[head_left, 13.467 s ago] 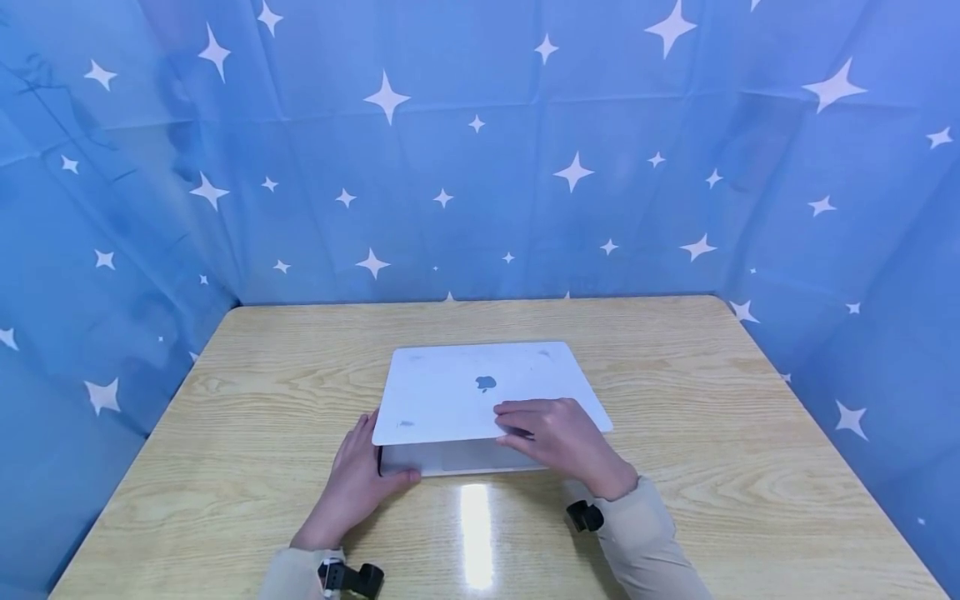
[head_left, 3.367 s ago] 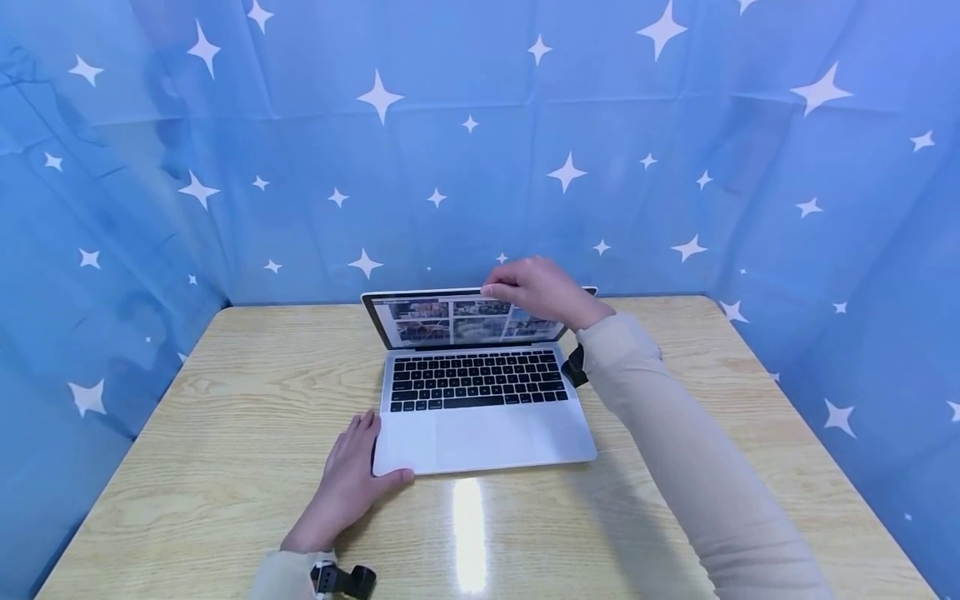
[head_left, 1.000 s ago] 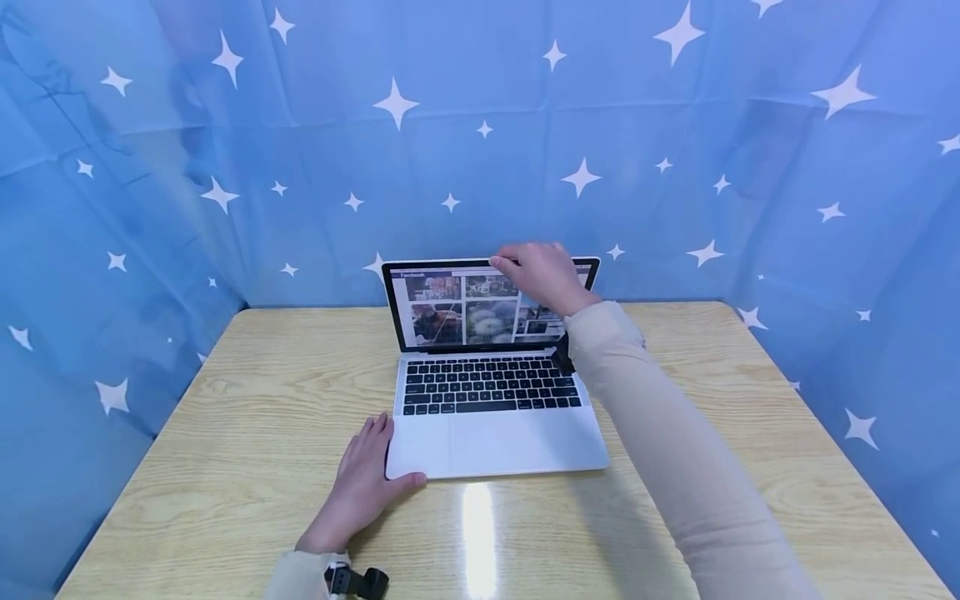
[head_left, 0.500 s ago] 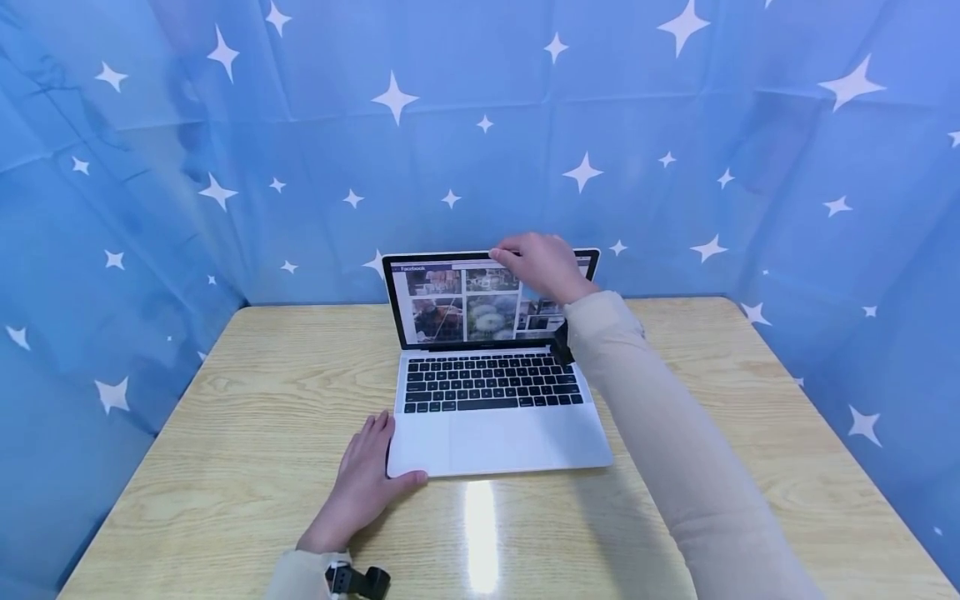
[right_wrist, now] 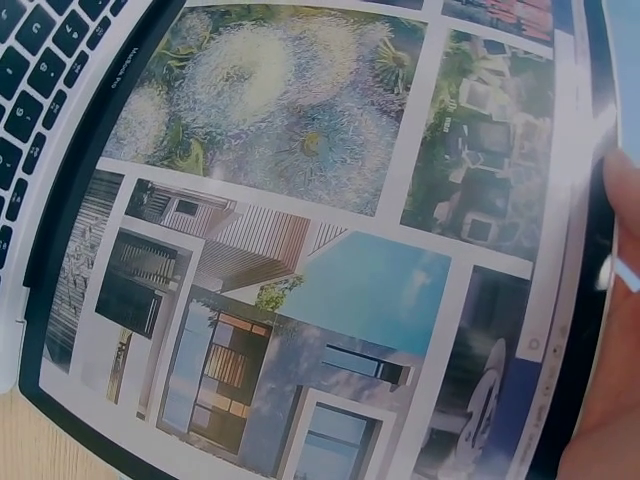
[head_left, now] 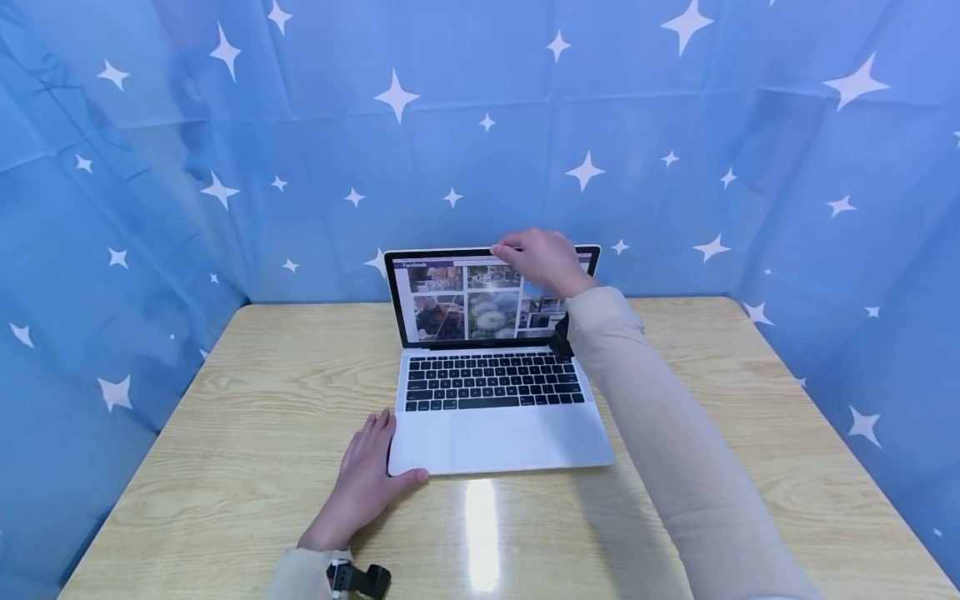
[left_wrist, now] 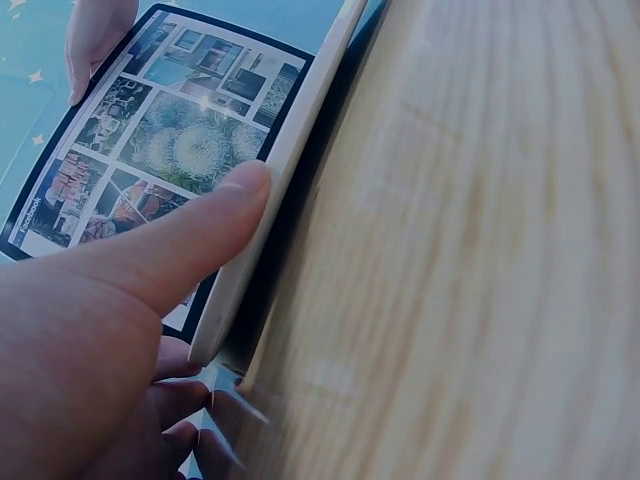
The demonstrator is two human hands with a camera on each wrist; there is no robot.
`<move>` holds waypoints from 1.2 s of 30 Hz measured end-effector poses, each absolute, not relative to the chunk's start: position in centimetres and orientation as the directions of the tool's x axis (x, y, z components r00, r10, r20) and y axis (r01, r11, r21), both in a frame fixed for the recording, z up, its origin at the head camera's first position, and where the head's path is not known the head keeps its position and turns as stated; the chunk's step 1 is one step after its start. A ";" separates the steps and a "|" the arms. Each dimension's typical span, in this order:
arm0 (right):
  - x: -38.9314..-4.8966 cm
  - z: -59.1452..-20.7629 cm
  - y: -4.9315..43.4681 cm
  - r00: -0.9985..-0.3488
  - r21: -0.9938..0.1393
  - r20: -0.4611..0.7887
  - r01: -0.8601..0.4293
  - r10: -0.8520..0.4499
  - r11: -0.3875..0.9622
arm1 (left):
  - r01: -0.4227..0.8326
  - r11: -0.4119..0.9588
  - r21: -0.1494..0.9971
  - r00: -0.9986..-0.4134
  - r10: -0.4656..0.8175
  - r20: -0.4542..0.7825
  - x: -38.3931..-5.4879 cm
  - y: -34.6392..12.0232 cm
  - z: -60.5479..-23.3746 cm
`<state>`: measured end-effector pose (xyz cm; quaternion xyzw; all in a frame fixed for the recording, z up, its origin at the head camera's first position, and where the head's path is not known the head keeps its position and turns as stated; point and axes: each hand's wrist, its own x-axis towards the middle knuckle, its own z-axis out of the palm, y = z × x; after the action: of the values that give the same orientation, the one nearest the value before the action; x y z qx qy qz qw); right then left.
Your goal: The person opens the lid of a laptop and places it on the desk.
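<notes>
Since half a second earlier, the lid had tipped back a touch more, so the laptop's (head_left: 495, 367) screen (head_left: 480, 300) stood nearly upright and its photo grid faced the person squarely. Thirteen seconds back that lid had been almost shut; by now the opening looked as good as finished, to my eye. The right hand (head_left: 542, 260) kept its grip on the lid's top edge, fingers curled over the rim just right of the middle. The left hand (head_left: 369, 477) lay flat on the table (head_left: 225, 433) against the laptop's near left corner, fingers relaxed, its thumb (left_wrist: 215, 225) pressed along the front edge to steady the base. The laptop sat in the middle of the table, hinge toward the blue star-patterned curtain (head_left: 480, 125) hanging behind it.
</notes>
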<state>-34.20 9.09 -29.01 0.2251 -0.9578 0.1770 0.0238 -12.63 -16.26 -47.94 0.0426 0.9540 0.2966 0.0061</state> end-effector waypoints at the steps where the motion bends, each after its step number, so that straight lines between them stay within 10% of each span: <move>1: -34.2 -29.0 9.1 -0.898 -0.328 0.127 -0.439 -0.422 0.836 | 0.078 0.820 0.567 -0.996 0.085 0.015 -12.6 -16.3 -47.9; 36: -35.2 -29.3 8.8 -0.895 -0.302 0.150 -0.447 -0.421 0.842 | 0.060 0.829 0.557 -0.996 0.086 -0.021 -12.7 -16.1 -47.9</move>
<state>-35.24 8.84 -29.27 0.2261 -0.9590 0.1665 0.0387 -12.71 -16.07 -47.93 0.0382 0.9559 0.2902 0.0226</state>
